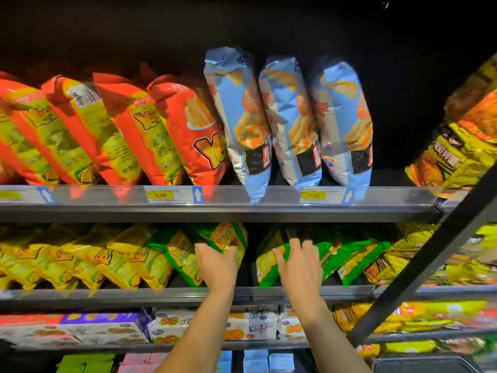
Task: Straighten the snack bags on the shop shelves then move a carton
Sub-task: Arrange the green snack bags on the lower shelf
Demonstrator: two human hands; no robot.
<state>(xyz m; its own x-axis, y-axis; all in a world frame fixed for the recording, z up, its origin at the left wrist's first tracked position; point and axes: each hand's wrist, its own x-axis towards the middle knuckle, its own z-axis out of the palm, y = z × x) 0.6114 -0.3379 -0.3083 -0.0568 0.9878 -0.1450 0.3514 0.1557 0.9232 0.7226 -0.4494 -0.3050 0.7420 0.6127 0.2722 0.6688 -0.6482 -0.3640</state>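
Observation:
On the second shelf (269,290) both my hands reach among the green snack bags. My left hand (216,261) grips a green and orange bag (224,234) at its lower edge, thumb on the left, fingers curled round the right side. My right hand (298,261) lies with spread fingers on another green bag (271,261), its fingertips at the bag's dark upper edge. A gap shows between these two bags. Further green bags (357,254) lean to the right of my right hand. No carton can be picked out.
Yellow bags (113,261) lean left of the green ones. The top shelf (242,208) carries leaning red bags (188,130) and three upright blue bags (290,122). A black diagonal bar (430,254) crosses on the right. Biscuit packs (250,327) fill the shelf below.

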